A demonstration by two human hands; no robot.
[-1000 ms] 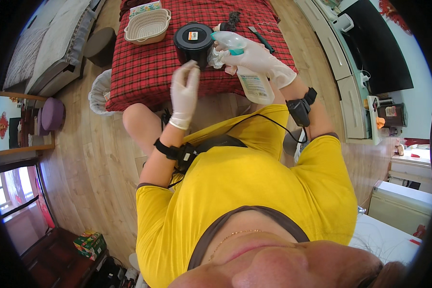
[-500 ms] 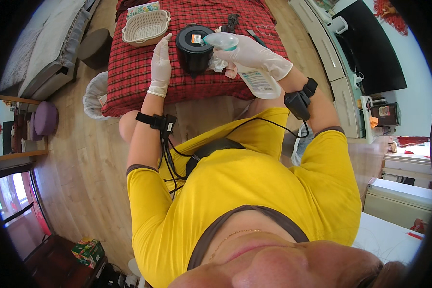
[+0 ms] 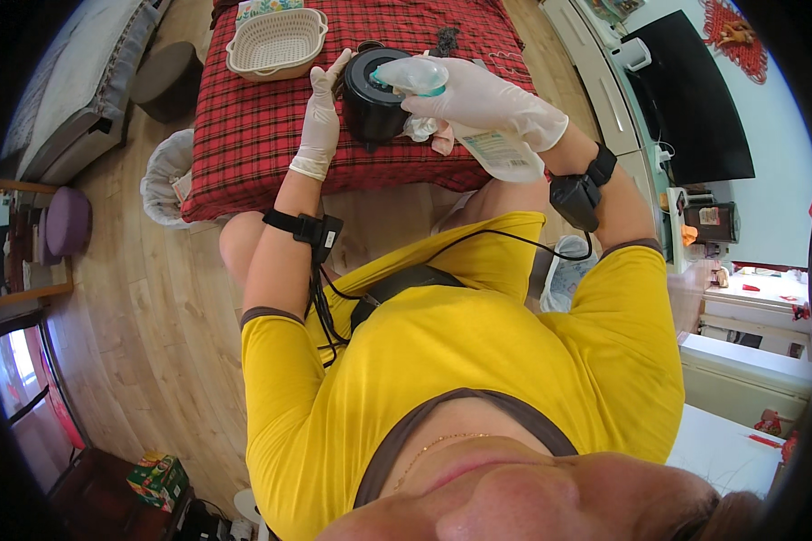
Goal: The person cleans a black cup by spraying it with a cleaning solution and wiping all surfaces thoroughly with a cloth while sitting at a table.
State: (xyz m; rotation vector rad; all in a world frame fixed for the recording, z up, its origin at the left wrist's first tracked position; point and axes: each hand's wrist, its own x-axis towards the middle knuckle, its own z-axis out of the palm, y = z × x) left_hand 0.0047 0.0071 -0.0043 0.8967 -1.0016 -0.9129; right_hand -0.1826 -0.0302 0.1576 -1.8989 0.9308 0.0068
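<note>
My right hand (image 3: 492, 99) is curled round a smooth plastic spray bottle (image 3: 503, 156); rubbery-gloved left hand (image 3: 320, 117) is outstretched, empty, beside a black cylindrical pot (image 3: 373, 115).

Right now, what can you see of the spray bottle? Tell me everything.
The bottle looks like plastic: a pale body with a printed label, topped by a clear spray head with teal parts. It is tilted, base toward the lower right, nozzle toward the left, overlapping the black pot in this view; whether they touch I cannot tell. The gloved right hand holds it below the head, its grip hiding the neck. How full it is cannot be made out.
</note>
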